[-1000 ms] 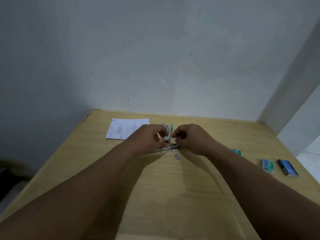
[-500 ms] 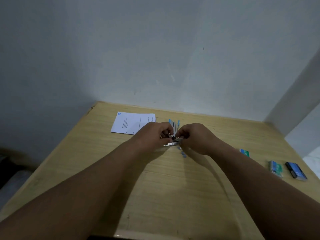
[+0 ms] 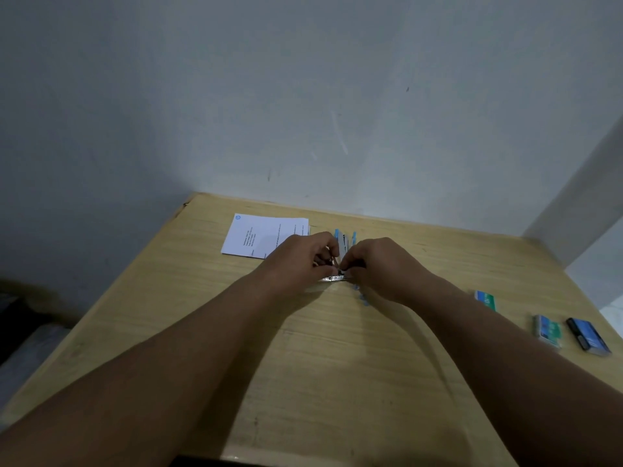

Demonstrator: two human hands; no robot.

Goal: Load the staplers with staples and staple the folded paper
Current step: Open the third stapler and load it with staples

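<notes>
**Staple strip at risk while the opened stapler is loaded**

Both hands meet over the opened stapler (image 3: 343, 261) at the centre of the bench (image 3: 337, 365). The left hand (image 3: 300, 259) has its fingers curled round the stapler's metal base, and the right hand (image 3: 381, 267) pinches at the magazine area with fingertips together; whether a staple strip sits between them is too small to tell. The blue-edged top arm stands hinged up toward 12 o'clock.

The likely trouble: a brittle staple strip could snap or skew if pushed in at an angle, and loose pieces would scatter on the bench. The sprung arm could also snap down on a fingertip if the left hand loosens. The stapler is small, smooth metal and plastic, so it could slip sideways under uneven pressure.

The folded paper (image 3: 264, 235), white, flat and printed, lies at 11 o'clock from the hands, just beside the left hand. Three small boxes lie at 4 o'clock, well apart from the work: a teal box (image 3: 485, 299), a blue-green box (image 3: 547, 330) and a dark blue box (image 3: 588, 337), glossy and rectangular. The bench is pale wood-grain laminate, matte and level.
</notes>
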